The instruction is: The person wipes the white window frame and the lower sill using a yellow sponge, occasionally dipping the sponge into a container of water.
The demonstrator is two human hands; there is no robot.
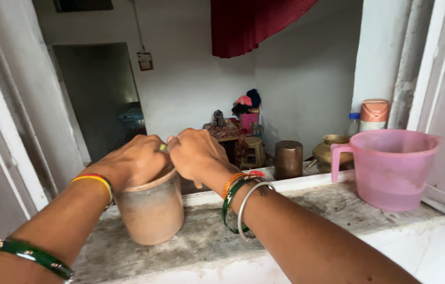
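Both my forearms angle in from 6 o'clock, bangles at the wrists. My left hand curls closed over the rim of the brown cylindrical pot, dull and matte, standing upright on the stained grey ledge. My right hand is fisted, pressed against the left above the pot mouth; its contents are hidden. At 3 o'clock: translucent pink plastic jug. Beyond, at 1 o'clock: a dark metal tumbler.

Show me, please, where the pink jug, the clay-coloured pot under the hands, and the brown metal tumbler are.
pink jug [391,173]: head view, front wall.
clay-coloured pot [151,213]: head view, front wall below the rim.
brown metal tumbler [288,160]: head view, middle of its side.
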